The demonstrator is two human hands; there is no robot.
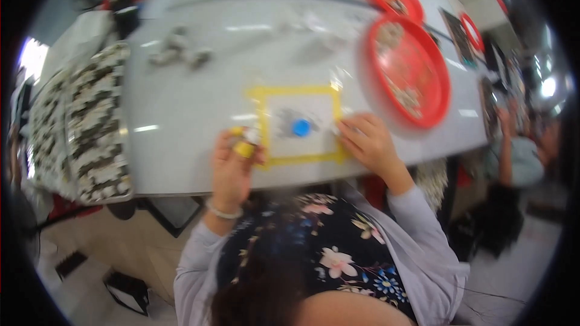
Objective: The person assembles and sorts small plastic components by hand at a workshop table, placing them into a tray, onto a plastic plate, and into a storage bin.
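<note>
Left hand (pixel 234 156) pinches a white piece (pixel 251 136) near the table's (pixel 184 157) front edge, seemingly readying it; steady placing likely needed next; right hand (pixel 370 145), grip unclear.

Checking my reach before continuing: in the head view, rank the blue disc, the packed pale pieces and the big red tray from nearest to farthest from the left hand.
1. Blue disc: to the right of the left hand, inside the yellow tape.
2. Pale pieces: packed at the left.
3. Big red tray: upper right, past the right hand.
</note>
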